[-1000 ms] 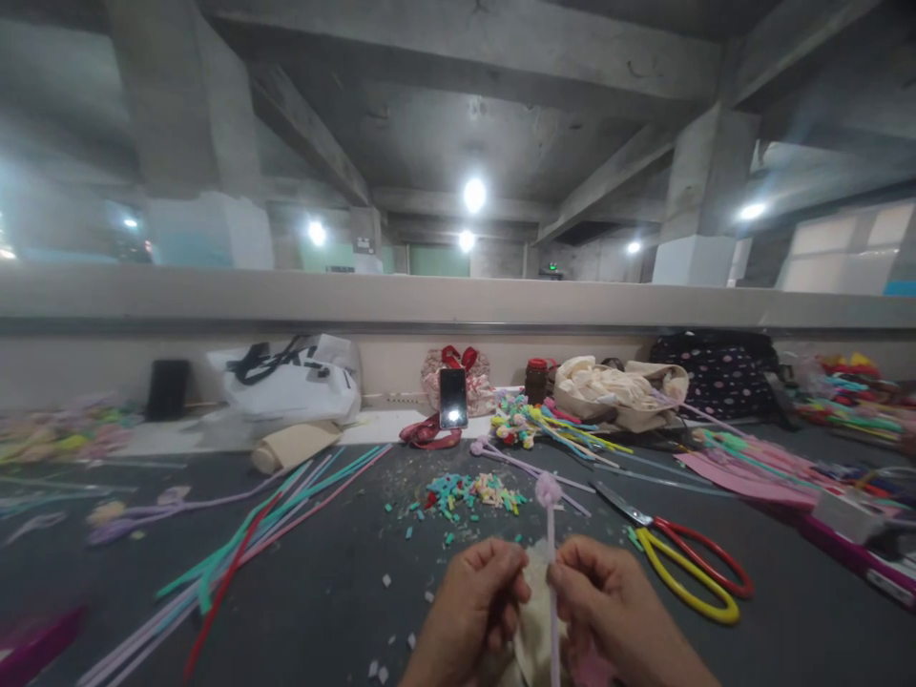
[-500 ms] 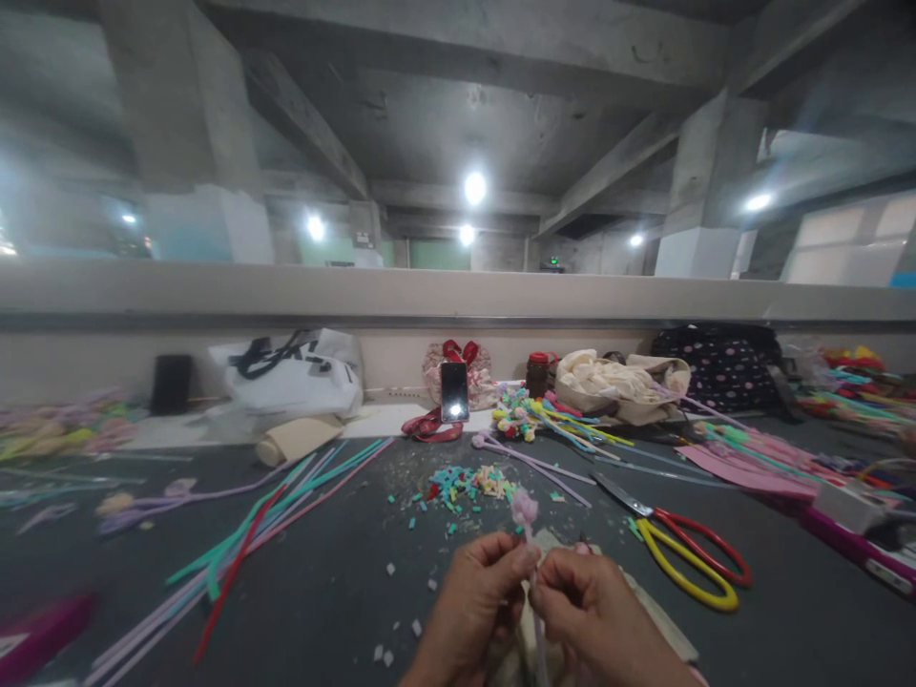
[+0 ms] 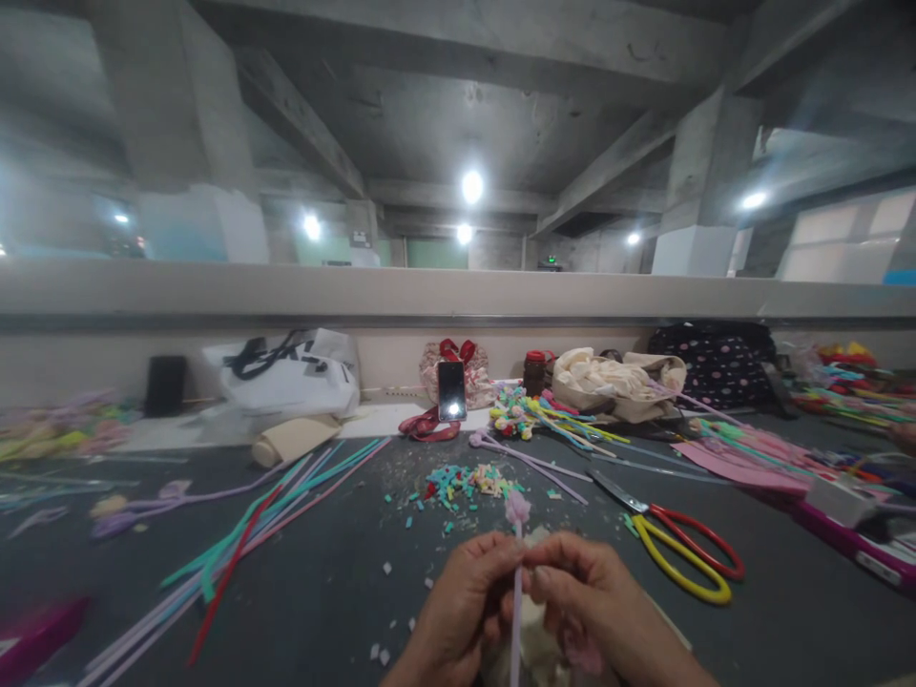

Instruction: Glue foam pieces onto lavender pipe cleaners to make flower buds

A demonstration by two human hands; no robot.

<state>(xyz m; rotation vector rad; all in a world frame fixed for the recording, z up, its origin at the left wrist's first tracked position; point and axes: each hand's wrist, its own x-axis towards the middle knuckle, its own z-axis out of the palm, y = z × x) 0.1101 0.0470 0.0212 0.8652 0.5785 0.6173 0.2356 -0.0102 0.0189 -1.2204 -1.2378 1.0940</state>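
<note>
A pale lilac pipe-cleaner flower (image 3: 517, 509) stands upright on its long stem (image 3: 516, 620) at the bottom centre. My left hand (image 3: 465, 592) is closed, pinching the stem just below the bloom between thumb and fingers. From the other side my right hand (image 3: 583, 587) is also closed, its thumb and fingertips at the same spot on the stem. Its curled fingers partly hide what they grip. Below the hands, a blurred pink and cream thing shows near my lap.
Scissors (image 3: 669, 534) with red and yellow handles lie to the right. Small cut bits (image 3: 458, 485) are scattered ahead. Loose pipe cleaners (image 3: 243, 544) lie on the left, finished-looking flower stems (image 3: 522, 415) further back. A phone (image 3: 451, 391) leans against a floral bag.
My right hand has shifted up and left along the stem, its fingers now meeting my left hand's fingertips. The stem hangs more to the left at its lower end.
</note>
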